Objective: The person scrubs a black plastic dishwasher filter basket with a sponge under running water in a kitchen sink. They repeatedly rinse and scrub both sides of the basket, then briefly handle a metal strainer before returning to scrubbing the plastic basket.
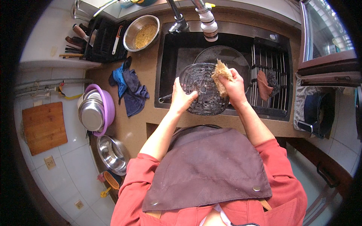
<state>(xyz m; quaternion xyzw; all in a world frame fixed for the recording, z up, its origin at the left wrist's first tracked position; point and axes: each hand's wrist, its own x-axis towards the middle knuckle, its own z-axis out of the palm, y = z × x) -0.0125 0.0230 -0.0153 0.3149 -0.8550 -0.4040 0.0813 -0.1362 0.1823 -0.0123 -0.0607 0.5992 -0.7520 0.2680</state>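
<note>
Over the front part of a black sink [169, 67], my left hand [182, 97] grips the left edge of a dark, wet-looking round lid or pan [202, 99], its thumb lying on the surface. A knob or fitting shows at the round piece's centre. My right hand [233, 86] is closed on a tan fibrous loofah-like scrubber [221, 74], held against the right side of the round piece. Behind both lies a larger dark round pan or lid [226, 53] in the sink. A faucet with a white nozzle [209, 26] hangs above the sink's back edge.
A metal rack [254, 84] with a brown cloth [263, 86] spans the sink's right side. Left of the sink are a steel bowl of yellow beans [145, 35], blue cloths [134, 93], a black knife holder [103, 42], a purple basin [110, 108] and a steel bowl [113, 155].
</note>
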